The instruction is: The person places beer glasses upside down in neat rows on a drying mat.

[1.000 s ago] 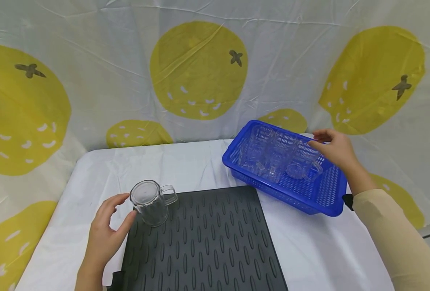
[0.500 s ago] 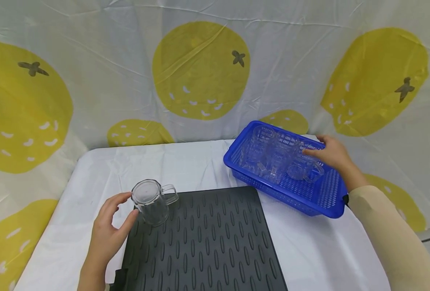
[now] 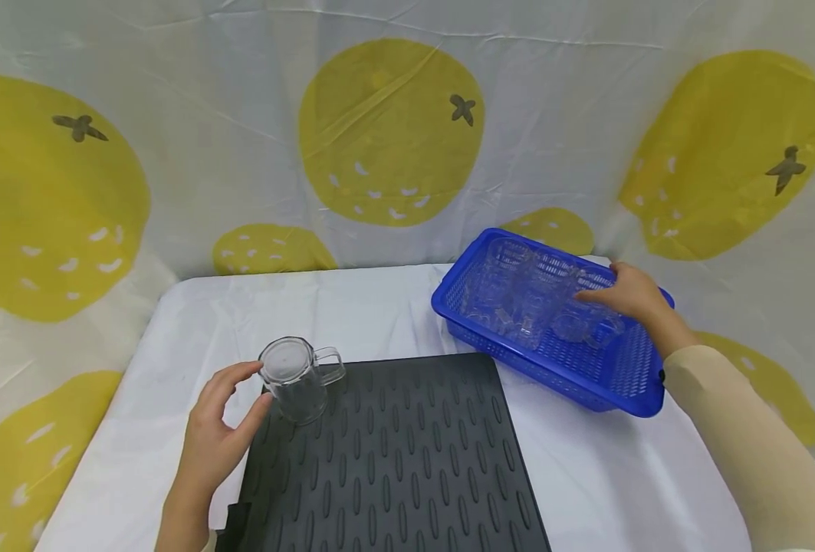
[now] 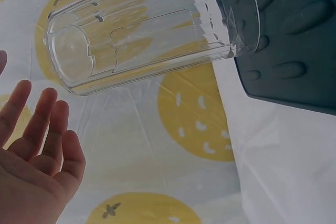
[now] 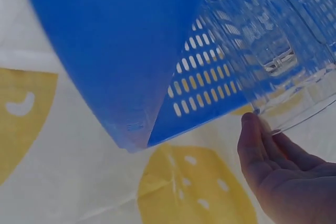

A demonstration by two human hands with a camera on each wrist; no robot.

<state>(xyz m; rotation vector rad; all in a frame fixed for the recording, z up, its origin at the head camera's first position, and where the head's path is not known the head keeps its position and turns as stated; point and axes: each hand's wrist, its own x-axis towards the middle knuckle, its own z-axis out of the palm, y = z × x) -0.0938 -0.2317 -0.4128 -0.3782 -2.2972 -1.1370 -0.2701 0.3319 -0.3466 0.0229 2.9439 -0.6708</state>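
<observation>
A clear glass mug [image 3: 300, 383] stands upside down on the far left corner of a black ridged mat [image 3: 393, 452], its handle pointing right. Beside its raised base is my left hand [image 3: 224, 429], thumb and fingers spread; the left wrist view shows the fingers apart from the glass [image 4: 142, 35]. My right hand [image 3: 628, 295] reaches over the far right side of a blue plastic basket [image 3: 552, 376]. Its thumb and fingers pinch the edge of a glass mug [image 3: 573, 322] lying there. In the right wrist view, fingertips [image 5: 252, 121] meet the glass edge.
More clear glass mugs [image 3: 497, 284] lie side by side in the basket's left part. A white cloth [image 3: 366, 307] covers the table. Behind it hangs a curtain [image 3: 241, 138] with yellow fruit prints.
My right hand has moved down and inward, from above the basket's far rim to the nearest mug. The left hand stays beside the upside-down mug. The head view has shifted slightly.
</observation>
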